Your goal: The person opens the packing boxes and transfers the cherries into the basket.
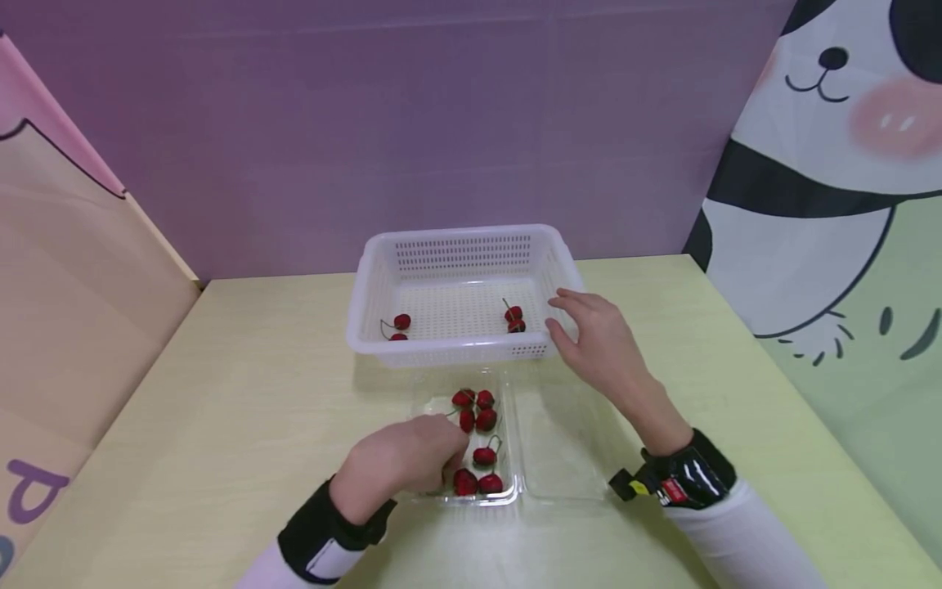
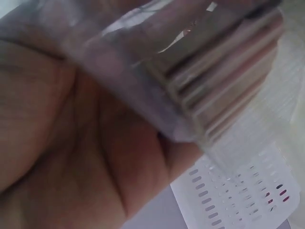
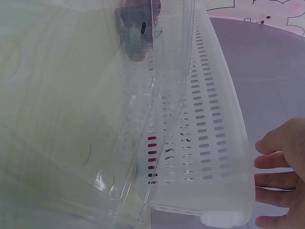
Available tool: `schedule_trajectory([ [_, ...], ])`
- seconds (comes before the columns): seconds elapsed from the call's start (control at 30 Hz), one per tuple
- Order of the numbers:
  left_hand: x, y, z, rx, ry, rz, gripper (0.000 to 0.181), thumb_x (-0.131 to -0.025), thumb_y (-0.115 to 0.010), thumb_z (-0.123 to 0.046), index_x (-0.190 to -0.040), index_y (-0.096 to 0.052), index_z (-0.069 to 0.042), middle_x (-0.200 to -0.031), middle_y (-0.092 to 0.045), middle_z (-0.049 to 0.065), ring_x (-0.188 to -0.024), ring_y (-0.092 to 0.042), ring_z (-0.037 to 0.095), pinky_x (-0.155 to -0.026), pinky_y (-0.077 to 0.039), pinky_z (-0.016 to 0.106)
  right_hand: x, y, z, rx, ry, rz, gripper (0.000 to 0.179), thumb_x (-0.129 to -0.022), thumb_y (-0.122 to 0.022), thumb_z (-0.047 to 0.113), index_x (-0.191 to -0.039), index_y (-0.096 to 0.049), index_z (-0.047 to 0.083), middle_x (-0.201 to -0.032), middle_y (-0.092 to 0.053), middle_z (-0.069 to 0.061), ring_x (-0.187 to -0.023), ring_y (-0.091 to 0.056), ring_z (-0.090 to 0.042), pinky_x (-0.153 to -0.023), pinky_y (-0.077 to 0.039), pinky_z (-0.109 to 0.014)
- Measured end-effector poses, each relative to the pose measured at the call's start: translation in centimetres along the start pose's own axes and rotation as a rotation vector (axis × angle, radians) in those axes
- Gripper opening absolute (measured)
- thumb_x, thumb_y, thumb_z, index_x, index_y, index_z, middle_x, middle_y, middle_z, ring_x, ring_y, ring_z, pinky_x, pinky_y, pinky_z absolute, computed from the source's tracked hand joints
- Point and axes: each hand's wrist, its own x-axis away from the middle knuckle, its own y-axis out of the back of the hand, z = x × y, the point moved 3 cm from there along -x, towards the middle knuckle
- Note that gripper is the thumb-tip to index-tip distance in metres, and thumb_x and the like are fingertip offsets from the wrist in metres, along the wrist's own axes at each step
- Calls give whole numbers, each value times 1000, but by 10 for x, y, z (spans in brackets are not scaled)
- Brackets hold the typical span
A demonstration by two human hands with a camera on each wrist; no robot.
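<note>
A clear plastic clamshell box lies opened on the table, with several red cherries in its left half. My left hand reaches into that half, fingers bent down beside the cherries. In the left wrist view its palm is close up, with the box's ribbed wall blurred in front. The fingertips are hidden, so I cannot tell whether they hold a cherry. My right hand hovers at the right front corner of the white basket, its fingers apart and holding nothing.
Inside the basket, two stemmed cherries lie at the left and two more cherries at the right. The box's flat transparent lid spreads to the right. A purple backdrop rises behind the table.
</note>
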Motion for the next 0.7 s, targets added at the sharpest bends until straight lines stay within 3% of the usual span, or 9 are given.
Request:
schedule_trajectory([
  [0.23,0,0,-1,-28,-4,-1,30,-80,-67,7,-63,-62,-17,-58,-47,-7,-54,-39,7,-47,-32,19,0,0,0,4,10,-7,26,-88,-69,15,-108,-70,-2,-117,-64,-18,-106,-62,-36,-91,-46,-45],
  [0.47,1,3,-3,-14,42,3,30,-81,-70,3,-63,-61,-20,-59,-45,-7,-53,-39,7,-47,-32,20,1,0,1,1,30,-15,26,-88,-70,15,-107,-70,-2,-115,-65,-17,-104,-63,-35,-91,-46,-44],
  [0.7,1,7,-4,-9,2,-13,33,-80,-68,5,-59,-60,-19,-56,-38,-8,-52,-36,6,-47,-31,19,1,-1,1,-1,39,-20,25,-87,-70,14,-106,-71,-2,-114,-65,-17,-103,-63,-36,-90,-47,-45],
])
